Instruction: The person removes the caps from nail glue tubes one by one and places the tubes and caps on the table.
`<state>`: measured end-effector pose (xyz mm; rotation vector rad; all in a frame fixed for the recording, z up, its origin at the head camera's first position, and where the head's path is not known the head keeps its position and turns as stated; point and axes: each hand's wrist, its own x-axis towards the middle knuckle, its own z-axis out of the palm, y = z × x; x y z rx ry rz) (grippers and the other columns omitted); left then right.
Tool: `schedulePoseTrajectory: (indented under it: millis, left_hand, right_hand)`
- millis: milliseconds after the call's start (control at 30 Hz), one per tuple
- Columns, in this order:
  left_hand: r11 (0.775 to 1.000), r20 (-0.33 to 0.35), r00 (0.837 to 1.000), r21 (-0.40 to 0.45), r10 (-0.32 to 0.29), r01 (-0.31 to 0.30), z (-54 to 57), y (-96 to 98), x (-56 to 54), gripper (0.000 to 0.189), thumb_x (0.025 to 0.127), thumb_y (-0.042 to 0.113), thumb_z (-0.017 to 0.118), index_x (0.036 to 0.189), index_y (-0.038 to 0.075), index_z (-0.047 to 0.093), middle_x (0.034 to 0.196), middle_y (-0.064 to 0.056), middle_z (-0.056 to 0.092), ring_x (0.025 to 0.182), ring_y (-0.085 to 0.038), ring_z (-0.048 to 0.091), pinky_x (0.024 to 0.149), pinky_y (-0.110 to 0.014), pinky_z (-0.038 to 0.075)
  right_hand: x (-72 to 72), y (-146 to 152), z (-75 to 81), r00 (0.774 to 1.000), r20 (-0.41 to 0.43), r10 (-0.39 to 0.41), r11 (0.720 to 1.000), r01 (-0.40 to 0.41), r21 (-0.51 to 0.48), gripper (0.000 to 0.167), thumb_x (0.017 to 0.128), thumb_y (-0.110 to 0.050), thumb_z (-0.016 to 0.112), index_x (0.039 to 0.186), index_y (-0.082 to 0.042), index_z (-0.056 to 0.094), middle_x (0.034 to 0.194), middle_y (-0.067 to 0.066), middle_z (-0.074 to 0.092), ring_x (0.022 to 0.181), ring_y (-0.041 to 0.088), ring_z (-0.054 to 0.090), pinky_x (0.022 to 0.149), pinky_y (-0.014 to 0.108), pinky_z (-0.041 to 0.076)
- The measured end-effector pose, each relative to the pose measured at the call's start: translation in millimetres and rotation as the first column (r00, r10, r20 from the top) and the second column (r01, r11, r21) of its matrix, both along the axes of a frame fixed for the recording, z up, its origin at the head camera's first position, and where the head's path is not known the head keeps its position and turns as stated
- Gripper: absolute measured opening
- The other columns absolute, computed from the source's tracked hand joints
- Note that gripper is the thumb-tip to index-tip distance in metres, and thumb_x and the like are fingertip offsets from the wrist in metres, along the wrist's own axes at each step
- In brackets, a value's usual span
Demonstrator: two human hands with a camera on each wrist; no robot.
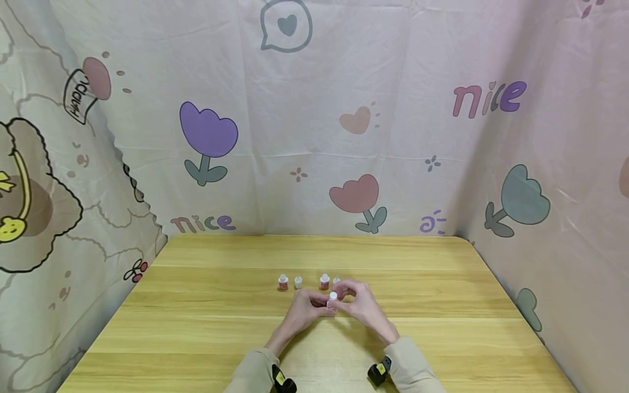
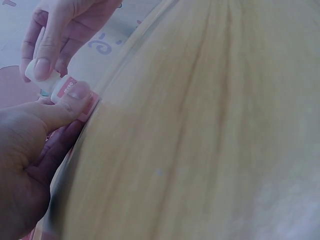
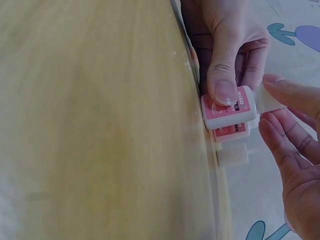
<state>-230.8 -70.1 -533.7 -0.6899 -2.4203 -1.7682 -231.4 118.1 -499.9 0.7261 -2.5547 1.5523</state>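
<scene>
My left hand (image 1: 303, 314) grips a small white bottle (image 3: 227, 119) with a pink label, thumb across its front. Between the thumb and fingers of my right hand (image 1: 363, 305) is the bottle's white cap (image 2: 42, 72), which sits at the bottle's neck. Whether the cap is fully seated cannot be told. Just beyond my hands stands a similar uncapped bottle (image 1: 324, 282). A loose white cap (image 1: 336, 280) beside it is partly hidden by my right fingers; a thin pin shows on a loose cap (image 3: 232, 156) in the right wrist view.
Farther left on the wooden table (image 1: 211, 327) stand another pink-labelled bottle (image 1: 283, 283) and a white cap (image 1: 298, 283). A patterned cloth (image 1: 295, 136) hangs behind the table's far edge and along both sides.
</scene>
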Motion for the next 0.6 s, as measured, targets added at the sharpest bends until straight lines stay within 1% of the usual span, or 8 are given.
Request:
schedulePoseTrajectory:
  millis: [67, 200, 300, 433, 500, 600]
  left_hand:
    - [1.0, -0.001, 1.0, 0.007, 0.002, -0.002, 0.6, 0.6, 0.6, 0.018, 0.077, 0.008, 0.085, 0.093, 0.003, 0.08, 0.085, -0.015, 0.079, 0.074, -0.021, 0.076, 0.066, -0.018, 0.057]
    - [1.0, -0.011, 1.0, 0.014, 0.002, -0.002, 1.6, 1.0, 1.6, 0.019, 0.077, 0.007, 0.085, 0.094, 0.001, 0.079, 0.086, -0.017, 0.078, 0.074, -0.026, 0.076, 0.065, -0.019, 0.057]
    - [1.0, -0.004, 1.0, 0.005, 0.002, -0.002, 1.5, 0.6, 1.3, 0.019, 0.077, 0.008, 0.086, 0.094, 0.003, 0.08, 0.085, -0.015, 0.078, 0.073, -0.02, 0.075, 0.066, -0.019, 0.057]
    - [1.0, 0.005, 1.0, -0.011, 0.003, -0.003, 0.5, -0.5, 0.5, 0.019, 0.077, 0.011, 0.086, 0.094, 0.005, 0.08, 0.086, -0.013, 0.079, 0.073, -0.01, 0.074, 0.067, -0.019, 0.057]
    - [1.0, 0.001, 1.0, -0.02, 0.003, -0.003, 0.3, -0.8, 0.5, 0.019, 0.077, 0.011, 0.086, 0.094, 0.005, 0.08, 0.086, -0.012, 0.079, 0.073, -0.007, 0.073, 0.068, -0.019, 0.058]
    - [0.999, -0.004, 1.0, -0.037, 0.008, -0.008, 0.4, -0.7, 0.6, 0.02, 0.077, 0.012, 0.086, 0.095, 0.006, 0.08, 0.087, -0.012, 0.079, 0.073, -0.003, 0.072, 0.068, -0.02, 0.058]
  right_hand:
    - [0.4, -0.3, 0.3, 1.0, 0.001, 0.014, 1.0, -0.014, -0.012, 0.026, 0.08, 0.001, 0.08, 0.104, 0.005, 0.069, 0.097, 0.016, 0.073, 0.084, 0.015, 0.067, 0.085, 0.039, 0.059]
    - [1.0, 0.6, 1.1, 0.999, 0.005, 0.044, 0.998, -0.044, -0.036, 0.026, 0.082, 0.005, 0.077, 0.105, 0.009, 0.068, 0.099, 0.021, 0.073, 0.086, 0.021, 0.069, 0.088, 0.044, 0.059]
    - [1.4, 2.4, 1.6, 0.998, 0.019, 0.058, 0.997, -0.057, -0.046, 0.027, 0.083, 0.004, 0.076, 0.108, 0.009, 0.068, 0.103, 0.021, 0.073, 0.089, 0.024, 0.07, 0.092, 0.045, 0.058]
    - [1.2, 5.8, 1.3, 0.996, 0.041, 0.081, 0.995, -0.078, -0.07, 0.031, 0.084, -0.002, 0.078, 0.112, 0.006, 0.068, 0.108, 0.018, 0.074, 0.093, 0.022, 0.07, 0.095, 0.042, 0.057]
    - [0.6, 7.3, 0.8, 0.995, 0.044, 0.086, 0.994, -0.082, -0.072, 0.032, 0.084, -0.006, 0.08, 0.112, 0.004, 0.069, 0.107, 0.015, 0.074, 0.093, 0.018, 0.069, 0.095, 0.04, 0.057]
    - [0.2, 8.0, 0.9, 0.997, 0.025, 0.072, 0.996, -0.071, -0.055, 0.03, 0.082, -0.014, 0.083, 0.107, -0.001, 0.071, 0.101, 0.011, 0.074, 0.089, 0.013, 0.067, 0.089, 0.035, 0.058]
